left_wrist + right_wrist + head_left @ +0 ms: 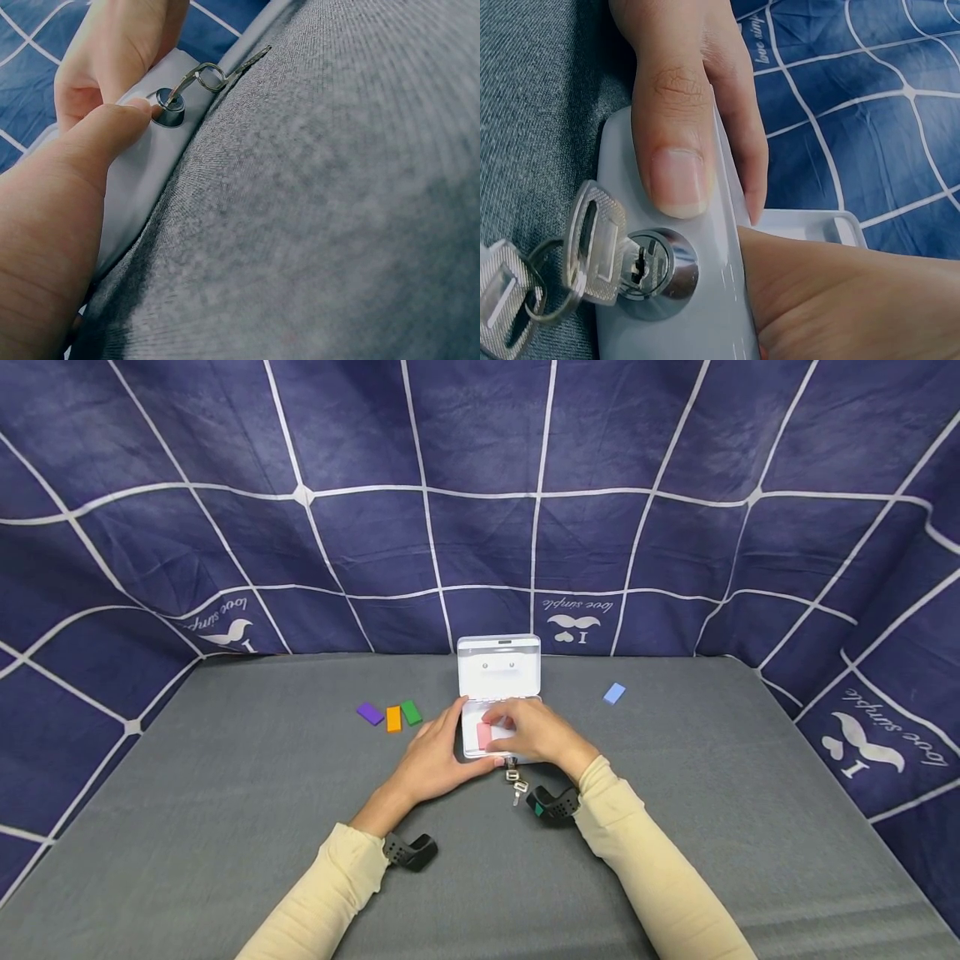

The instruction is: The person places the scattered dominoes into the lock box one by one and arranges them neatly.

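Plainly open, glossy white box [498,681], left hand [437,762] gripping its side, right hand [537,729] pinching pink block [483,736]

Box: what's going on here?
A person's left hand holds the open box by its left front corner, thumb on the front. The right hand reaches in, pinching the pink block. Keys hang at the front lock. Purple, orange and green blocks lie left of the box, a blue one right.
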`<state>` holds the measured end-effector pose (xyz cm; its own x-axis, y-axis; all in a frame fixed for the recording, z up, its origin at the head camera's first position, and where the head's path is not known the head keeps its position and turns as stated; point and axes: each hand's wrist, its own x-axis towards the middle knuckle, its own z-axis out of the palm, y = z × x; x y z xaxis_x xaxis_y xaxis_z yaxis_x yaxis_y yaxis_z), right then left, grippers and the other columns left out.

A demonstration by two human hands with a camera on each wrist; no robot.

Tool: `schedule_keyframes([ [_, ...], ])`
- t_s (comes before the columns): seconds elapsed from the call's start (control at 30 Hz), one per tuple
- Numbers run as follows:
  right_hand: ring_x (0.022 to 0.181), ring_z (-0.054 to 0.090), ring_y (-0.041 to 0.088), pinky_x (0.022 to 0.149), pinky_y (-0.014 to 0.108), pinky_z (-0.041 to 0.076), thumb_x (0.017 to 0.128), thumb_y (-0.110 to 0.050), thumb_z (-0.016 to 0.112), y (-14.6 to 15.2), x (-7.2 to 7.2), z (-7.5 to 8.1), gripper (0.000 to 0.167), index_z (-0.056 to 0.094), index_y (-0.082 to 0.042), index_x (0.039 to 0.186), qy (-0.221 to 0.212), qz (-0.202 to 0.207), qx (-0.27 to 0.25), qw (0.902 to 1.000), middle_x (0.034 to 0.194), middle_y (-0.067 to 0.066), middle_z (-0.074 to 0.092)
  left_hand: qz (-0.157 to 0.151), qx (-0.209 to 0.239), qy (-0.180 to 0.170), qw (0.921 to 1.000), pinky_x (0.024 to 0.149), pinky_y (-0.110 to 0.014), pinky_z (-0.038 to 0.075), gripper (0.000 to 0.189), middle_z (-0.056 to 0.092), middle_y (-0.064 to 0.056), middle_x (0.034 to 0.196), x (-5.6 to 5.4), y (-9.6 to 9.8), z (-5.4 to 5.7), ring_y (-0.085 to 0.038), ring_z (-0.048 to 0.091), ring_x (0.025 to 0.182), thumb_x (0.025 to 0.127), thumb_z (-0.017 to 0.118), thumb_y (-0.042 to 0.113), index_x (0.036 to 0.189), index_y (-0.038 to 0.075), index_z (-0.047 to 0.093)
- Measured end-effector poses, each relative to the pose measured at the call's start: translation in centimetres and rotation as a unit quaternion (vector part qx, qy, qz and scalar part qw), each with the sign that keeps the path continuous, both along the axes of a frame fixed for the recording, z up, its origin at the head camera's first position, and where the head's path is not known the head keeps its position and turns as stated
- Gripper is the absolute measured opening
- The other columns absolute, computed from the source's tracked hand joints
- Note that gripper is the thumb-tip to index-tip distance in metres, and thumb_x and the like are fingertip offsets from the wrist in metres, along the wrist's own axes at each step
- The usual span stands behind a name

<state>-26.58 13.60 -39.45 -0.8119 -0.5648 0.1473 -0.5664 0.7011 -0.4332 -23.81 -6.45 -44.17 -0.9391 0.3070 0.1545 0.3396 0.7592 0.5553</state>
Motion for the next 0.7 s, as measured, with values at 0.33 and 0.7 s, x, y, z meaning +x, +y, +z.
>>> schedule_keyframes([
  [0.33, 0.087, 0.064, 0.016, 0.078, 0.034, 0.051, 0.079, -0.024, 0.085, 0.15, 0.06, -0.20, 0.039, 0.073, -0.007, 0.112, 0.024, 0.010, -0.006, 0.9996, 0.102, 0.003, 0.071, 0.002, -0.002, -0.001, 1.0000, 0.106, -0.056, 0.032, 0.115, 0.036, -0.008, 0.155, 0.07, 0.06, -0.06, -0.036, 0.038, 0.136, 0.073, 0.057, 0.084, 0.158, 0.018, 0.019],
  [0.7, 0.089, 0.066, 0.019, 0.078, 0.037, 0.052, 0.080, -0.024, 0.083, 0.28, 0.27, 0.29, 0.038, 0.073, -0.007, 0.113, 0.046, 0.019, -0.005, 0.9988, 0.102, 0.004, 0.071, -0.002, 0.002, 0.006, 1.0000, 0.107, -0.056, 0.031, 0.113, 0.036, -0.007, 0.155, -0.08, 0.08, -0.20, -0.034, 0.038, 0.136, 0.074, 0.060, 0.082, 0.158, 0.017, 0.020],
])
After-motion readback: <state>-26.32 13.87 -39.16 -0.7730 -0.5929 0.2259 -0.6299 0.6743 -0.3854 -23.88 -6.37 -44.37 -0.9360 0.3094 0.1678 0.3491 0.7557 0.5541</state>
